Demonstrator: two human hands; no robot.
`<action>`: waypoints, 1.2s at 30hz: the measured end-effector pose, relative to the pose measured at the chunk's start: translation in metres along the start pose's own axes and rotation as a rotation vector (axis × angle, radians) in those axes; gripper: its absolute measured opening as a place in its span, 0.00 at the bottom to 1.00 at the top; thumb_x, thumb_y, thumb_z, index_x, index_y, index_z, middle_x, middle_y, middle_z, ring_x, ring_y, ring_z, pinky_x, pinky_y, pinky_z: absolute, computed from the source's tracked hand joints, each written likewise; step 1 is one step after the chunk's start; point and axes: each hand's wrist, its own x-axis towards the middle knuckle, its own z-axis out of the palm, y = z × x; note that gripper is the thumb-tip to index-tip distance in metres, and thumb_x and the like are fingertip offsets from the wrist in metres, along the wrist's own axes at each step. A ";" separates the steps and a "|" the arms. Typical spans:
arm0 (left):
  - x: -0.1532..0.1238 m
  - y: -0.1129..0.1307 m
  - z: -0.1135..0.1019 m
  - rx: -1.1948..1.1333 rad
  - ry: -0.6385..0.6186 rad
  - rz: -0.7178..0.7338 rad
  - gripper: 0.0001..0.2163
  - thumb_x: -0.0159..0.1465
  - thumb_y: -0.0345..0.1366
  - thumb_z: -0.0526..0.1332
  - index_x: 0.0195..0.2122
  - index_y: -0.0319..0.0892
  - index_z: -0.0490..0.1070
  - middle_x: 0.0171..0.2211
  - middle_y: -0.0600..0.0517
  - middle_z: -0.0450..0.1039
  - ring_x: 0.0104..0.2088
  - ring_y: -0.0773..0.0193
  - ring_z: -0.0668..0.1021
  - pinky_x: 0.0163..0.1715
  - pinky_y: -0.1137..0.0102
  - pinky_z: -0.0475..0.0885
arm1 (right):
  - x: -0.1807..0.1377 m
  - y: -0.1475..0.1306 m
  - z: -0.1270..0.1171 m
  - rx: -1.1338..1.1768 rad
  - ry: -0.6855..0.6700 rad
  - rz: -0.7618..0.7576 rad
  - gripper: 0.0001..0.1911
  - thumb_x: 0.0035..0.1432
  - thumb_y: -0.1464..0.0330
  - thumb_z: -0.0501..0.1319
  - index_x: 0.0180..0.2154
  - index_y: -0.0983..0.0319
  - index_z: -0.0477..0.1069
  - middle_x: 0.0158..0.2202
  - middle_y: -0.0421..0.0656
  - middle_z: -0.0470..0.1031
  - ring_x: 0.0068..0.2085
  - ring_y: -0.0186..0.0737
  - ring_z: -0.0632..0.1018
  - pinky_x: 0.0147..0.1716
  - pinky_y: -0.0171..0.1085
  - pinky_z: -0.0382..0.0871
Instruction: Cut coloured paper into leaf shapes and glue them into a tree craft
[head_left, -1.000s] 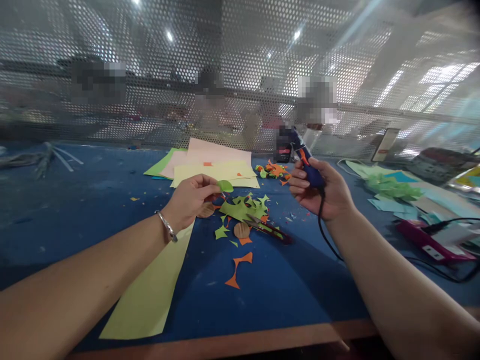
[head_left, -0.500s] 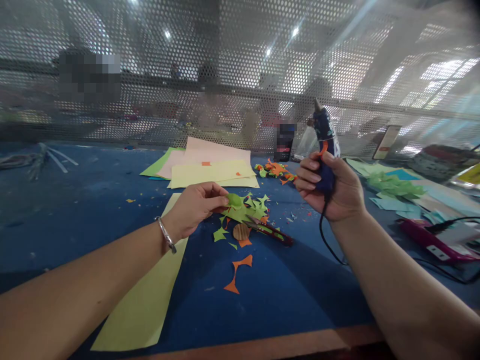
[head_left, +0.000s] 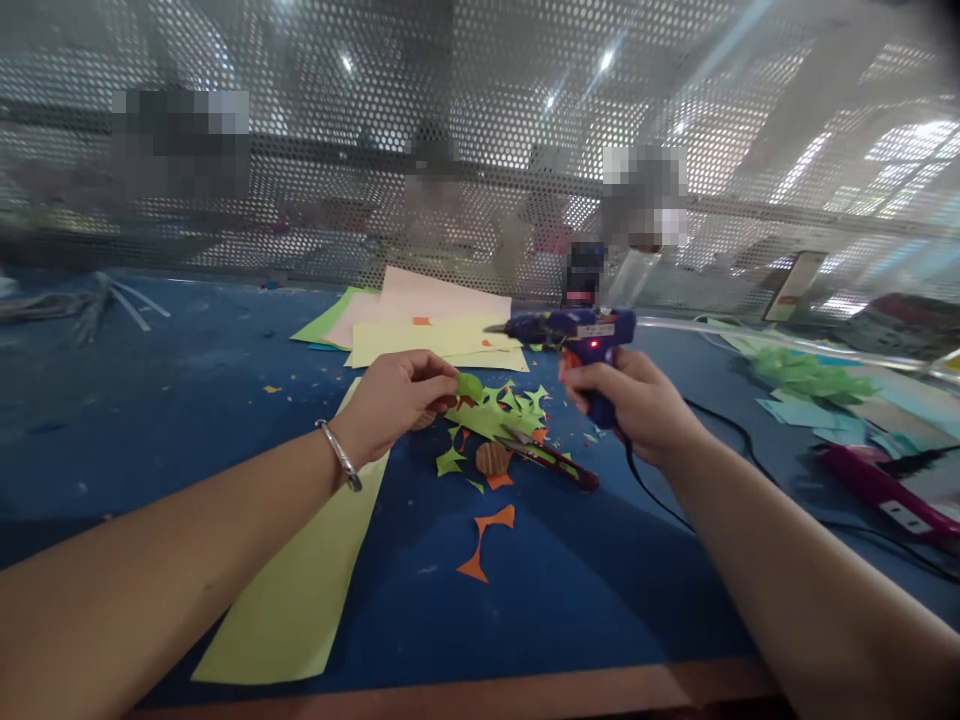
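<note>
My right hand (head_left: 637, 400) is wrapped round the handle of a blue hot glue gun (head_left: 581, 330), a small red light glowing on its side. Its nozzle points left, above and to the right of my left hand (head_left: 401, 405). Between thumb and fingers, my left hand pinches a small green paper piece (head_left: 470, 387). Green paper scraps (head_left: 502, 412) lie just beyond it on the table. A pair of dark red snips (head_left: 551, 460) rests across them, beside a round wooden disc (head_left: 492, 459). Another disc shows partly under my left hand.
Stacked pink and yellow sheets (head_left: 442, 300) lie at the back. A long yellow-green strip (head_left: 292, 590) runs under my left wrist. On the right are a magenta power strip (head_left: 885, 490), black cords and pale green paper pieces (head_left: 814, 375). A perforated metal screen (head_left: 495, 130) stands behind.
The glue gun has swung from nozzle-up to pointing left, and my right hand has come lower and slightly left. My left hand keeps its pinch on the green paper piece.
</note>
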 end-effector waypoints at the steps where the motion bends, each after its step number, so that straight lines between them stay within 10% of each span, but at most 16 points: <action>1: 0.002 -0.002 -0.001 0.005 0.001 0.019 0.03 0.56 0.32 0.69 0.29 0.41 0.76 0.25 0.50 0.76 0.23 0.67 0.75 0.19 0.75 0.62 | -0.001 0.003 0.002 -0.084 -0.019 -0.006 0.12 0.55 0.63 0.62 0.23 0.60 0.66 0.19 0.38 0.65 0.22 0.33 0.64 0.22 0.35 0.58; 9: 0.003 -0.004 -0.003 0.072 -0.003 0.101 0.03 0.56 0.33 0.70 0.28 0.43 0.76 0.25 0.49 0.77 0.24 0.65 0.77 0.22 0.72 0.67 | -0.005 0.007 0.005 -0.477 -0.026 -0.077 0.07 0.51 0.64 0.61 0.27 0.61 0.67 0.20 0.37 0.63 0.24 0.34 0.63 0.23 0.35 0.55; 36: 0.001 -0.003 -0.004 0.074 -0.019 0.094 0.03 0.55 0.33 0.69 0.27 0.43 0.76 0.23 0.51 0.73 0.19 0.69 0.70 0.18 0.74 0.59 | -0.007 0.003 0.012 -0.646 -0.057 -0.165 0.11 0.49 0.66 0.57 0.22 0.58 0.54 0.18 0.34 0.55 0.22 0.32 0.58 0.22 0.36 0.51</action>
